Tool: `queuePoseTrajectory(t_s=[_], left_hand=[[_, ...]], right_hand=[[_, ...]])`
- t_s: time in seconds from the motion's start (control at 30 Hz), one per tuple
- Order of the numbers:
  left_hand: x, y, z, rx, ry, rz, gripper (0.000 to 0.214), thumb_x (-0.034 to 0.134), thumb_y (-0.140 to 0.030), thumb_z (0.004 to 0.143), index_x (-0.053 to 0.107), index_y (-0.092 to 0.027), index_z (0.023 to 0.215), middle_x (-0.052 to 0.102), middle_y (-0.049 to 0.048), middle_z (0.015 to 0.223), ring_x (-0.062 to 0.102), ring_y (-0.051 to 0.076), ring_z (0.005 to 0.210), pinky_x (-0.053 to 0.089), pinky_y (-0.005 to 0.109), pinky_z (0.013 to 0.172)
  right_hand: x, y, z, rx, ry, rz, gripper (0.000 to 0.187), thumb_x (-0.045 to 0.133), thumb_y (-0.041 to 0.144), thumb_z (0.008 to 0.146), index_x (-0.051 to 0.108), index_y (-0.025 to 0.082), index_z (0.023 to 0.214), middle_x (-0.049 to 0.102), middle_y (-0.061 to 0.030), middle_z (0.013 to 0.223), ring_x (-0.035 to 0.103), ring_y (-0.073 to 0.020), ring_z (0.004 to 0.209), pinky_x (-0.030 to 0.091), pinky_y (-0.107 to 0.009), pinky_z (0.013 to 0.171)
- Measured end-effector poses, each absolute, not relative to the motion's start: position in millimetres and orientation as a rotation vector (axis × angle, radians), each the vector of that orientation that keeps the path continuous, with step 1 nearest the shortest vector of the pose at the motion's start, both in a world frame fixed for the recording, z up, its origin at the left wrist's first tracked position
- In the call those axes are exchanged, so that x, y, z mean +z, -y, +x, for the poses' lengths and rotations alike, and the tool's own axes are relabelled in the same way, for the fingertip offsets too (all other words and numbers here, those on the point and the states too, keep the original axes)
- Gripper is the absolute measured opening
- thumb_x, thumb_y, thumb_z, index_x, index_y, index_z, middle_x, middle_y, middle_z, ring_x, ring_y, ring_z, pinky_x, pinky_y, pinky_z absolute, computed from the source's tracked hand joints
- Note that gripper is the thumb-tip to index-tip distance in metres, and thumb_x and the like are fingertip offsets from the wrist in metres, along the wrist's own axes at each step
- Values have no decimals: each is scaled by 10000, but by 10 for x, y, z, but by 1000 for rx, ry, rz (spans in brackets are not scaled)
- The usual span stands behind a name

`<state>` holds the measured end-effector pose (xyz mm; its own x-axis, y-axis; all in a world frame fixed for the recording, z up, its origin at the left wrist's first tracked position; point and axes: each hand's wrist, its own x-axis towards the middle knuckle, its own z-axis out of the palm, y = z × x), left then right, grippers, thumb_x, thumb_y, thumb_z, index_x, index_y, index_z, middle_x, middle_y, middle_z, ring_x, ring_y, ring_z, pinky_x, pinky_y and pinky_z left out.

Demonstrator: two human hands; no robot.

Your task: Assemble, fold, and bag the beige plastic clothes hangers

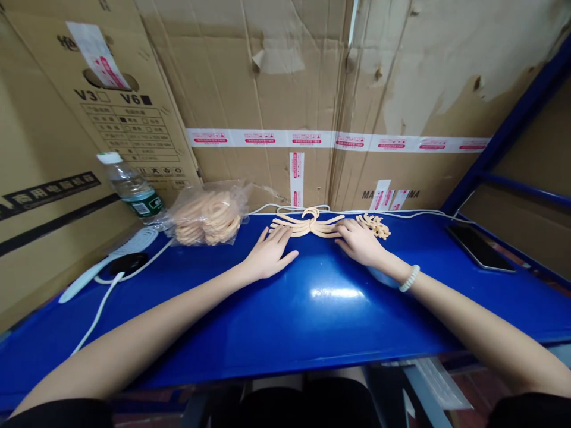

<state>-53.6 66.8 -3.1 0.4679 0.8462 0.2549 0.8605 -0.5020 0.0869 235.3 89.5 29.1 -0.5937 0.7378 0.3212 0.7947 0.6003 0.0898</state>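
Note:
At the back of the blue table (pixel 285 321), several beige curved pieces (pixel 311 226) with a hook on top lie together, looking like small clothes hangers. My left hand (pixel 267 257) rests on their left ends, its fingers stretched forward and the thumb spread to the right. On the right ends lies my right hand (pixel 360 242), fingers slightly bent and thumb apart; I see nothing gripped in it. Just beyond the right hand is a small heap of beige wavy pieces (pixel 377 226). A pale blue item (pixel 383 277) shows partly under my right wrist.
A clear plastic bag (pixel 209 214) of beige curved pieces sits back left, beside a water bottle (pixel 134 187). Nearer are a pale hairbrush (pixel 107 258), a black round object (pixel 128 263) and a white cable (pixel 100 315). A phone (pixel 479 246) lies right. Cardboard (pixel 267 89) walls the back.

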Motion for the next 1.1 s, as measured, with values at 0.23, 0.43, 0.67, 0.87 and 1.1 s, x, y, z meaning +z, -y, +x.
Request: queuePoseTrajectory(t_s=[0.23, 0.43, 0.67, 0.87, 1.1], left_hand=[[-100, -592, -725, -611, 1426, -2668, 491, 421, -410, 1009, 498, -159, 1424, 488, 141, 1516, 402, 291, 1442, 245, 573, 1217], [-142, -622, -760, -667, 1376, -2676, 450, 436, -391, 1005, 541, -161, 1377, 534, 141, 1473, 436, 289, 1417, 278, 569, 1208], [-181, -638, -760, -542, 1495, -2705, 568, 408, -438, 1011, 412, -125, 1484, 393, 156, 1580, 293, 315, 1500, 242, 593, 1217], [-214, -658, -761, -453, 1542, -2710, 640, 369, -499, 1014, 304, -161, 1553, 293, 148, 1626, 221, 322, 1525, 223, 614, 1211], [-213, -651, -754, -427, 1541, -2711, 621, 369, -499, 1014, 316, -192, 1552, 286, 128, 1633, 198, 337, 1530, 211, 660, 1192]], right_hand=[[271, -892, 2570, -237, 2548, -1293, 100, 550, 241, 933, 588, 196, 852, 682, -81, 880, 642, -223, 795, 464, -302, 680], [353, -1046, 2902, -181, 2435, -1326, 183, 507, 253, 944, 641, 213, 827, 721, -57, 847, 681, -212, 813, 486, -297, 731], [494, -1283, 3468, -294, 2150, -1474, 310, 472, 349, 957, 694, 144, 1026, 741, -138, 925, 691, -285, 860, 516, -378, 749], [408, -1397, 3649, -272, 2350, -1388, 316, 584, 394, 901, 734, 149, 1033, 755, -123, 1025, 668, -303, 968, 506, -429, 888], [284, -1424, 3575, -317, 2407, -1372, 347, 578, 382, 912, 726, 143, 1116, 735, -128, 1131, 649, -305, 1021, 498, -434, 915]])
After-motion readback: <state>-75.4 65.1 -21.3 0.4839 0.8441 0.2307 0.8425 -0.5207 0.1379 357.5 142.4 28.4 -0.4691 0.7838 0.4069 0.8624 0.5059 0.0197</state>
